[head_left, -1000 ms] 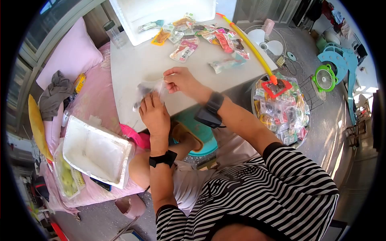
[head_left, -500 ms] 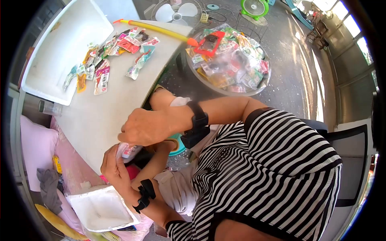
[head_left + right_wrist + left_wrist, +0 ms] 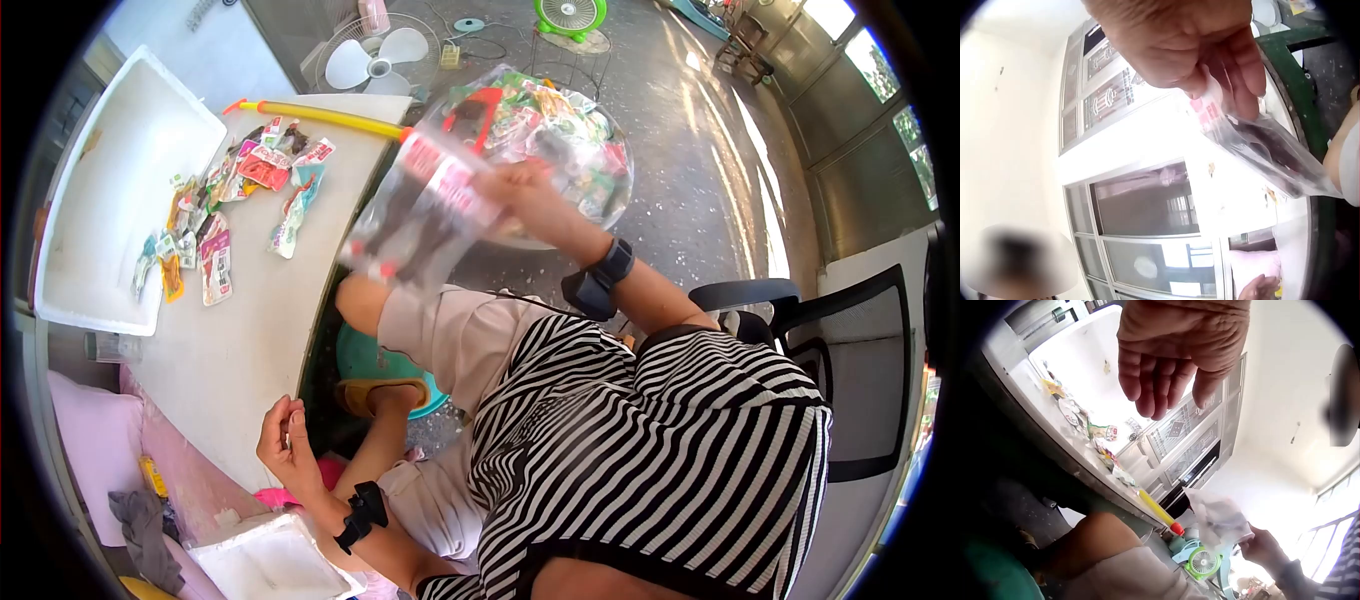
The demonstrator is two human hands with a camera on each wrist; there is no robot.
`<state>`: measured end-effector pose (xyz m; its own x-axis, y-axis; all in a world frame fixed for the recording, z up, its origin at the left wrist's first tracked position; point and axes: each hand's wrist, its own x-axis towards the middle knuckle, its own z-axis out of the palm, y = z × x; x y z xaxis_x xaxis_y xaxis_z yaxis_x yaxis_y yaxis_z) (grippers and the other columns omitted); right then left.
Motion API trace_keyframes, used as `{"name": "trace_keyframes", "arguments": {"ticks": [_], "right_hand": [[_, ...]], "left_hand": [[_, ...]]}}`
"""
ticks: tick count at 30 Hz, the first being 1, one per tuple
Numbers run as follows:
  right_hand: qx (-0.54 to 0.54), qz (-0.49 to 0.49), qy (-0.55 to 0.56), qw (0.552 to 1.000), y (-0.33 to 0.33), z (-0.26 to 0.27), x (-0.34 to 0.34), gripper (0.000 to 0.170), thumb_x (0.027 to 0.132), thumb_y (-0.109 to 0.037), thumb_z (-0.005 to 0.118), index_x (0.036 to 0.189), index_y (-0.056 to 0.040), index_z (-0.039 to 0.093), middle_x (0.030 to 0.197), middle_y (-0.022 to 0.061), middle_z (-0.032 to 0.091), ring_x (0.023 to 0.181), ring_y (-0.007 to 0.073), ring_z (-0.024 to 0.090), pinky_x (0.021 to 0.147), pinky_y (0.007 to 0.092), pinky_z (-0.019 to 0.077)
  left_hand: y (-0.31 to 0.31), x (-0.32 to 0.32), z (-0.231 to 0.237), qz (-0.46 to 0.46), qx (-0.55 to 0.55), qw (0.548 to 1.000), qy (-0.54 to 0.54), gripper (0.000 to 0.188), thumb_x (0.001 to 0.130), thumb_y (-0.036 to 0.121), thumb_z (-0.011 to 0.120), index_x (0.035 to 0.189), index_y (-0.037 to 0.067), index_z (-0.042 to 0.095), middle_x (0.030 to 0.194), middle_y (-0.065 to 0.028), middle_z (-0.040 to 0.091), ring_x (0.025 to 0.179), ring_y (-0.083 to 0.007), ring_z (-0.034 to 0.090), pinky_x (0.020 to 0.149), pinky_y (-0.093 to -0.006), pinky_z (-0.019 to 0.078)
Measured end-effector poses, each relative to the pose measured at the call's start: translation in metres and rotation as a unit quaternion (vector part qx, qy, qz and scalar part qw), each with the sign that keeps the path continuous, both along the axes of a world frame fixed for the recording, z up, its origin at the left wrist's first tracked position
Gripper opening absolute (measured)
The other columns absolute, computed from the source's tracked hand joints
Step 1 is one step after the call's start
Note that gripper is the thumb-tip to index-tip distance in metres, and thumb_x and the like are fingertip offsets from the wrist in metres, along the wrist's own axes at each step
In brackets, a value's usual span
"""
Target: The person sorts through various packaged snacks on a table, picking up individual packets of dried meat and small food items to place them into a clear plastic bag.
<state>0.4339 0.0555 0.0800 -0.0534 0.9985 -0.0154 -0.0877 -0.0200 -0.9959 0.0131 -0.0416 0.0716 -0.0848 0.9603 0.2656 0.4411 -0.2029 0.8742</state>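
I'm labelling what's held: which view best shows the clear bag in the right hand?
The right wrist view: the clear bag is close there, pinched by the right hand, dark contents showing through. The head view shows it broadside but motion-blurred; the left wrist view shows it farther off and pale.

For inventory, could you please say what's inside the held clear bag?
Indistinct dark contents show through the clear bag; what the right hand covers cannot be seen.

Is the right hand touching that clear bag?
Touching: the right wrist view shows the right hand pinching the clear bag by one end.
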Motion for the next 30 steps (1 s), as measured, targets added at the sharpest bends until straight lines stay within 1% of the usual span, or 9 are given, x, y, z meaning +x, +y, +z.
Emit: {"name": "trace_keyframes", "arguments": {"ticks": [7,9,10,13,15,16,17,24,30], "right_hand": [[0.089,-0.286,-0.026,0.954,0.055,-0.095,0.114,0.026,0.089,-0.027,0.06,0.097,-0.0027,0.062,0.091,0.0114,0.065,0.076,0.0281,0.065,0.066,0.0375,0.053],[0.045,-0.21,-0.344,0.914,0.089,-0.192,0.167,0.029,0.083,-0.029,0.065,0.097,-0.0033,0.061,0.093,0.015,0.064,0.078,0.0329,0.063,0.072,0.0438,0.0503],[0.063,-0.088,-0.576,0.81,0.107,-0.269,0.206,0.032,0.08,-0.03,0.068,0.097,-0.0036,0.061,0.095,0.0168,0.064,0.079,0.0354,0.062,0.074,0.047,0.049],[-0.122,-0.039,-0.68,0.722,0.067,-0.306,0.186,0.038,0.078,-0.03,0.064,0.103,-0.0021,0.06,0.096,0.0201,0.066,0.084,0.0358,0.064,0.076,0.0452,0.0503],[0.011,0.096,-0.717,0.691,0.045,-0.313,0.169,0.019,0.086,-0.014,0.052,0.086,0.0006,0.064,0.08,0.0244,0.067,0.072,0.0277,0.069,0.063,0.0407,0.0545],[-0.187,-0.003,-0.39,0.901,0.032,-0.311,0.157,0.019,0.087,-0.016,0.053,0.089,0.0004,0.063,0.079,0.0215,0.068,0.071,0.0265,0.069,0.06,0.0405,0.0545],[-0.351,-0.104,0.012,0.93,0.02,-0.282,0.137,0.02,0.088,-0.017,0.054,0.091,0.0002,0.062,0.078,0.0186,0.068,0.07,0.0254,0.069,0.056,0.0402,0.0544],[-0.098,0.04,-0.222,0.969,0.046,-0.252,0.114,0.029,0.089,-0.025,0.057,0.105,-0.0003,0.058,0.085,0.013,0.068,0.066,0.017,0.064,0.056,0.0296,0.0529],[-0.137,0.059,-0.073,0.986,0.057,-0.081,-0.018,0.033,0.093,-0.032,0.055,0.105,-0.0023,0.061,0.087,0.0061,0.068,0.072,0.0088,0.062,0.064,0.0205,0.0498]], "left_hand": [[0.011,-0.005,-0.016,0.005,-0.04,0.999,0.009,0.023,0.093,0.012,0.059,0.109,-0.004,0.063,0.09,-0.0091,0.067,0.082,-0.0133,0.062,0.077,-0.0245,0.0503],[0.013,-0.007,-0.019,0.014,-0.049,0.999,0.013,0.023,0.093,0.013,0.06,0.109,-0.003,0.064,0.09,-0.0085,0.067,0.081,-0.0126,0.062,0.074,-0.0234,0.0496],[0.014,-0.007,-0.019,0.023,-0.06,0.998,0.011,0.022,0.092,0.012,0.06,0.108,-0.004,0.064,0.089,-0.0092,0.067,0.08,-0.0127,0.062,0.074,-0.0236,0.0496],[0.017,-0.006,-0.019,0.047,-0.083,0.995,-0.002,0.021,0.091,0.008,0.061,0.106,-0.006,0.063,0.088,-0.0103,0.067,0.079,-0.0129,0.062,0.075,-0.0238,0.0495],[0.016,-0.012,-0.022,0.053,-0.083,0.995,-0.012,0.021,0.091,0.009,0.061,0.105,-0.006,0.064,0.086,-0.0096,0.067,0.079,-0.0125,0.061,0.075,-0.0233,0.0492],[0.015,-0.015,-0.023,0.057,-0.082,0.995,-0.008,0.021,0.091,0.009,0.061,0.105,-0.007,0.064,0.086,-0.0092,0.066,0.079,-0.0122,0.061,0.074,-0.0231,0.049],[0.017,-0.015,-0.023,0.06,-0.08,0.995,-0.005,0.021,0.091,0.009,0.061,0.105,-0.007,0.064,0.086,-0.0089,0.066,0.078,-0.0119,0.061,0.074,-0.0229,0.0488],[0.021,-0.019,-0.027,0.068,-0.047,0.995,0.048,0.019,0.089,0.01,0.063,0.101,-0.005,0.065,0.084,-0.007,0.066,0.075,-0.0104,0.058,0.068,-0.0236,0.0468],[0.014,-0.034,-0.018,0.141,0.025,0.97,0.199,0.016,0.083,0.008,0.067,0.095,-0.003,0.066,0.078,-0.0116,0.066,0.065,-0.0141,0.06,0.059,-0.0254,0.0464]]}}
